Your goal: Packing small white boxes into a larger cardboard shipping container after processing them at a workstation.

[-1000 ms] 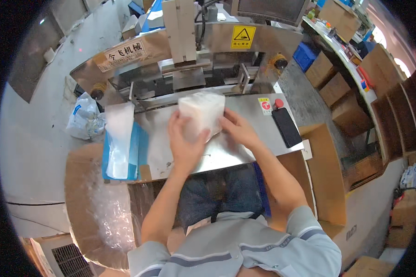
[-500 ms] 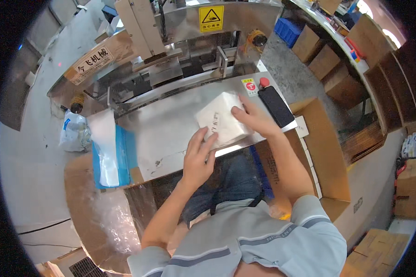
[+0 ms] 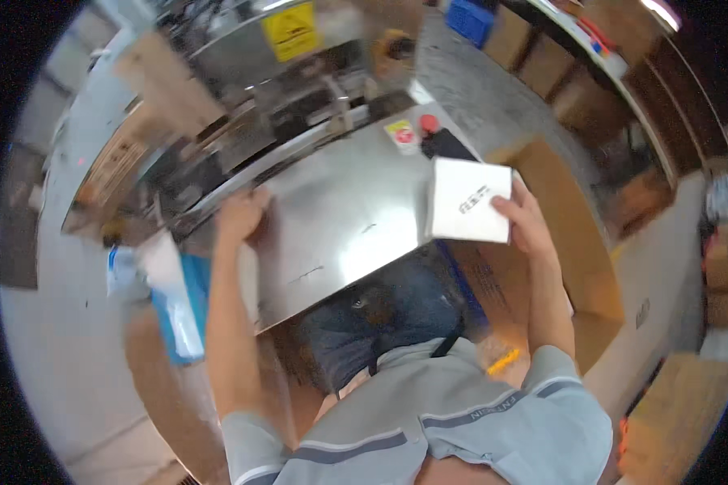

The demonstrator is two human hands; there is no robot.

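Observation:
A white square pack (image 3: 453, 212) with dark print on its top face is gripped in my right hand (image 3: 527, 220). The thumb lies on the printed face, and the pack hangs at the right end of the steel work surface, above the front edge. What the pack contains cannot be made out. My left hand (image 3: 244, 215) is at the far left part of the steel surface (image 3: 323, 210), close to the machine's lower bar. Motion smears its fingers, so whether they hold anything does not show.
Beyond the surface stands the machine (image 3: 243, 137), bearing a yellow warning sign (image 3: 291, 32). A red button (image 3: 429, 123) and a black phone-like slab (image 3: 449, 145) are at the far right corner. An open carton (image 3: 578, 267) stands right; a blue-and-white stack (image 3: 178, 311) lies left.
My right hand has carried the white pack rightward, off the middle of the surface. My left hand has let go of it and moved left toward the machine. The whole view has turned somewhat.

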